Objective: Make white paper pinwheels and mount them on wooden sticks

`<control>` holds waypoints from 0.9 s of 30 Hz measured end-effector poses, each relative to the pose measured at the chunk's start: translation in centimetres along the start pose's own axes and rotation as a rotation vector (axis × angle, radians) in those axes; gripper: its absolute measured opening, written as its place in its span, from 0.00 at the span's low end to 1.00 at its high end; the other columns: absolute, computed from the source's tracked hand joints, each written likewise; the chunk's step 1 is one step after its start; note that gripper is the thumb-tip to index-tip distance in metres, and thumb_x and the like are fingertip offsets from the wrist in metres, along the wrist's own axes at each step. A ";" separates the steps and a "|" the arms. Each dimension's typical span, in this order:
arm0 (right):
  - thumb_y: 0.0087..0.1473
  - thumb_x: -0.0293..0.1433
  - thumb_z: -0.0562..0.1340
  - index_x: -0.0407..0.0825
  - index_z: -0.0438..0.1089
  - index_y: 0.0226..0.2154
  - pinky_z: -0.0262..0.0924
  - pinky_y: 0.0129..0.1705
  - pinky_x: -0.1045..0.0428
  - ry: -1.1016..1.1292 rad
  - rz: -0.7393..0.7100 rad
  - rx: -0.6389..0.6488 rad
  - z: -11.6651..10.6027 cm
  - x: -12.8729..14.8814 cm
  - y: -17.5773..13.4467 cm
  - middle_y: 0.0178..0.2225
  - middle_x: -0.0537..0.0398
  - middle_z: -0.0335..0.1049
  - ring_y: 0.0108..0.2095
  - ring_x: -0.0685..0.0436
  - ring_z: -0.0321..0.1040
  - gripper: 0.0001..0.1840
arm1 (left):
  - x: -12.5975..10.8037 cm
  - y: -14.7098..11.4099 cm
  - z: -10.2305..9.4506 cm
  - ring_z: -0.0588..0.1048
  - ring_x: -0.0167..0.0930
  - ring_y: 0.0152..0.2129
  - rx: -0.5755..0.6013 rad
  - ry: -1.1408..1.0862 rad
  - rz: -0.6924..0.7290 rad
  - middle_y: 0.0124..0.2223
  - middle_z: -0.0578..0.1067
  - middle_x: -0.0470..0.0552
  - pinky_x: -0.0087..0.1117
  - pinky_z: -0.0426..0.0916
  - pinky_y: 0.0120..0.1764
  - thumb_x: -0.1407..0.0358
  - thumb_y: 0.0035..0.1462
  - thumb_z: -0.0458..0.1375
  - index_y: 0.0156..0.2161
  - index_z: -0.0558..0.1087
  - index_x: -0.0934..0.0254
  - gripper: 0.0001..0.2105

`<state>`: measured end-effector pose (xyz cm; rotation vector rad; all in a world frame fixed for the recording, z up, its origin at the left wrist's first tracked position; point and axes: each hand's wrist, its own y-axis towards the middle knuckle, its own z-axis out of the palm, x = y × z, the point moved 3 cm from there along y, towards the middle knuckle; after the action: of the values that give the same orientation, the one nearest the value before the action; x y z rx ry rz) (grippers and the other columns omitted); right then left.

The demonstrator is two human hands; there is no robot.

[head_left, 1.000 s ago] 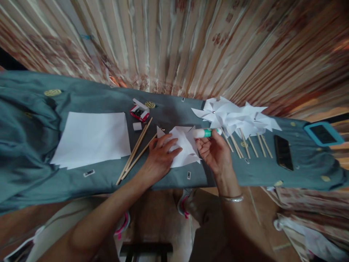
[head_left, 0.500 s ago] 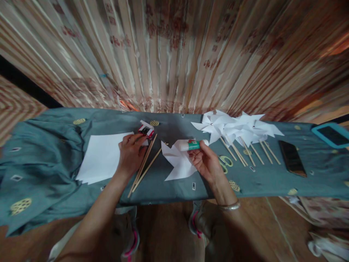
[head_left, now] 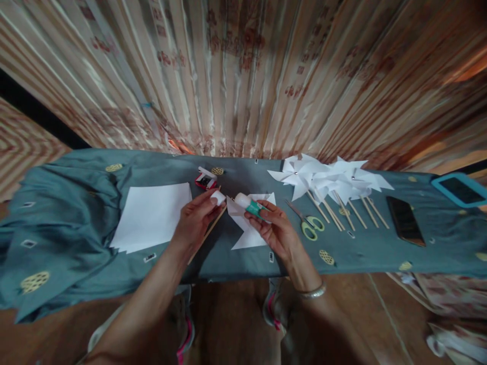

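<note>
1. The left hand (head_left: pixel 196 218) pinches a small white cap (head_left: pixel 218 197) with its thumb and fingertips. The fingers are drawn in close, with no gap around the cap. It seems to be held by the tips because it is so small.

2. The right hand (head_left: pixel 279 228) has its thumb and fingers wrapped around a glue stick (head_left: pixel 254 207). They hold its lower part, perhaps so the white end is free of fingers. That end points to the cap, with a gap between them.

3. The glue stick is above the folded paper (head_left: pixel 245 235), near the middle of the table (head_left: pixel 361 258). I cannot tell if they touch.

4. A thin wooden stick (head_left: pixel 213 227) slants from the left hand toward the table's near edge. The little red box (head_left: pixel 205 179) is toward the far edge, and the paper pile (head_left: pixel 152 213) is left of it.

5. Scissors (head_left: pixel 307 223) lie just right of the right hand, maybe for easy reach. The paper pinwheels (head_left: pixel 327 177) bunch at the far edge, their sticks toward the person, perhaps to save room.

6. The glue stick has a green label, but its words are too small to read. The cloth's little white tags have dark marks I cannot read.
</note>
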<state>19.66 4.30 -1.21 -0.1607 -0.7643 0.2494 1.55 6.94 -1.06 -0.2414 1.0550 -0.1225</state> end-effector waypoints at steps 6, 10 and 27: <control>0.38 0.26 0.74 0.47 0.76 0.34 0.74 0.35 0.59 -0.023 -0.015 -0.014 0.7 -1.1 0.1 0.31 0.56 0.80 0.31 0.48 0.79 0.16 | 0.7 -0.7 0.2 0.78 0.27 0.31 0.062 -0.160 -0.196 0.34 0.81 0.49 0.28 0.74 0.39 0.67 0.50 0.64 0.34 0.77 0.64 0.05; 0.37 0.24 0.74 0.48 0.76 0.33 0.75 0.38 0.58 -0.051 -0.013 -0.011 0.7 -1.4 0.0 0.32 0.58 0.80 0.32 0.49 0.79 0.16 | 0.6 -1.0 -0.2 0.77 0.27 0.30 0.068 -0.149 -0.192 0.32 0.79 0.49 0.29 0.74 0.40 0.68 0.50 0.64 0.33 0.76 0.65 0.04; 0.34 0.27 0.75 0.51 0.77 0.31 0.70 0.42 0.57 -0.264 -0.094 -0.087 0.2 -0.5 -1.0 0.33 0.61 0.78 0.33 0.52 0.74 0.16 | 0.3 -2.2 -0.6 0.77 0.35 0.44 0.071 0.292 0.166 0.45 0.81 0.50 0.36 0.70 0.50 0.67 0.41 0.70 0.43 0.80 0.61 0.20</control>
<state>19.34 3.15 -1.20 -0.1757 -1.0435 0.1487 1.25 4.70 -1.02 -0.0714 1.3532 -0.0451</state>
